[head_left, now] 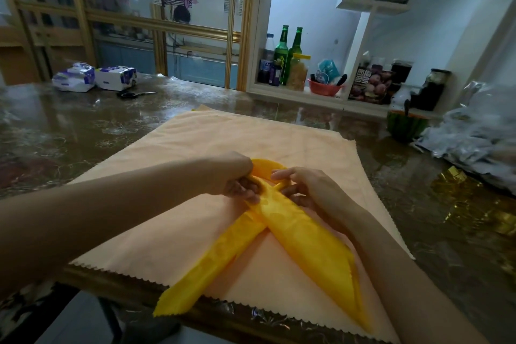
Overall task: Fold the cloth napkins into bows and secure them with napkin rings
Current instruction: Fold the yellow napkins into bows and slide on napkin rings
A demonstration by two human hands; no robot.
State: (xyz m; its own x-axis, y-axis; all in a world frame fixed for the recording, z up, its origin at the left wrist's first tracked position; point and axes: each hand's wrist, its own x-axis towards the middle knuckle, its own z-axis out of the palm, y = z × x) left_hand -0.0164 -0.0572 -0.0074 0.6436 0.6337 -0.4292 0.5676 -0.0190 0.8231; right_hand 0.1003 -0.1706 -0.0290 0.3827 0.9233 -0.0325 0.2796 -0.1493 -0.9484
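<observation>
napkin [301,234]: yellow, soft, light, probably slippery; grip at the crossing
hands: left hand [240,179] and right hand [307,190] pinch it there

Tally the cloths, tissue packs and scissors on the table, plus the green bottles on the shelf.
Yellow folded fabric napkin: 1
Pale peach fabric cloth: 1
White-and-purple plastic tissue packs: 2
Black-handled metal scissors: 1
Green glass bottles: 2
Total: 7

A folded yellow cloth napkin [293,234] was laid on a pale peach square cloth [223,134], spread on the glossy brown marbled table [83,126]. Black-handled scissors [134,94] were placed far behind at left, before two white tissue packs [116,79].
</observation>
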